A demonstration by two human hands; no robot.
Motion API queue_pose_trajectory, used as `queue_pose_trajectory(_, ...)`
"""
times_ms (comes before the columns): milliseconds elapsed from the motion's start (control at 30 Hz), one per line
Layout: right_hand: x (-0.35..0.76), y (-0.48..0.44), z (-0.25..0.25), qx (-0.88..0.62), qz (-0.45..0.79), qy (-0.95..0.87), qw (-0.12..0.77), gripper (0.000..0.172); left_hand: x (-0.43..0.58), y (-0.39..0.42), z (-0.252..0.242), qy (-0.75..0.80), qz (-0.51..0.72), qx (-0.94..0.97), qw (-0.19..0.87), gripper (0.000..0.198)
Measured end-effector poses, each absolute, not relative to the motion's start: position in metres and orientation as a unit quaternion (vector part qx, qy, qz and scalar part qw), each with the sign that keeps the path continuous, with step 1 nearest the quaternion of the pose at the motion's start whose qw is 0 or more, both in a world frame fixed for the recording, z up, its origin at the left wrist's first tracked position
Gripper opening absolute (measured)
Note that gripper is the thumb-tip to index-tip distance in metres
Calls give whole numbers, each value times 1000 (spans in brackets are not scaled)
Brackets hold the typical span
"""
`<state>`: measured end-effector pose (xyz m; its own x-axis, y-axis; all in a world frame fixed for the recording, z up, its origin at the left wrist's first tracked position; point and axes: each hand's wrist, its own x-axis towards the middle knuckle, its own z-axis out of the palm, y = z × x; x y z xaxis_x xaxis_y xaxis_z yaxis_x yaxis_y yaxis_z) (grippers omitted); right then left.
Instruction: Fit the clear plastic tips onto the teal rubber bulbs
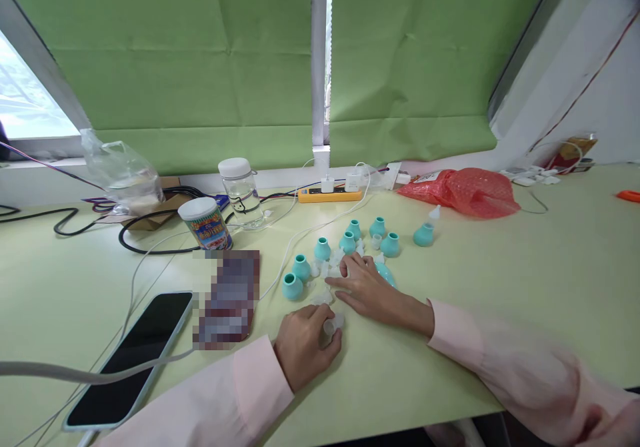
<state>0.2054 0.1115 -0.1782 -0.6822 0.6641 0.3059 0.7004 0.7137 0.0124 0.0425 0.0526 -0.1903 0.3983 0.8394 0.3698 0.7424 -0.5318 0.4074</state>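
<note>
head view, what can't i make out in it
In the head view:
Teal piece: partly hidden by the right hand.
Translucent pieces: too small and crowded to count, some perhaps behind the hand.
Red bag: its wrapping hides any contents.
Pixelated item: details blurred out.
Orange object: cut off by the right edge.

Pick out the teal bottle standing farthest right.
The teal bottle apart from the cluster, in front of the red plastic bag, with a white tip at its top; the others are further left.

Ahead of the left hand (305,343), passage is blocked by the pots (301,271); leftward, by the phone (137,340) and cable (50,370). Free room is left on the table (515,267) between bag (477,193) and right sleeve (500,347).
</note>
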Motion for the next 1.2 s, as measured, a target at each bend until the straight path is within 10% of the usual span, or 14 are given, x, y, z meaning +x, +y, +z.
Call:
queue_pose_trajectory(367,205,120,-180,-368,-37,-919,138,12,45,59,-183,486,453,645,379,13)
queue_pose_trajectory(533,214,111,-165,-349,64,-884,305,10,42,67,-184,472,509,527,490,29)
queue_pose_trajectory(767,210,90,-155,-277,286,-808,436,10,43,65,-185,449,496,546,504,31)
queue_pose_trajectory(1200,201,88,-175,-248,222,-800,499,25,43,64,-186,451,507,553,483,28)
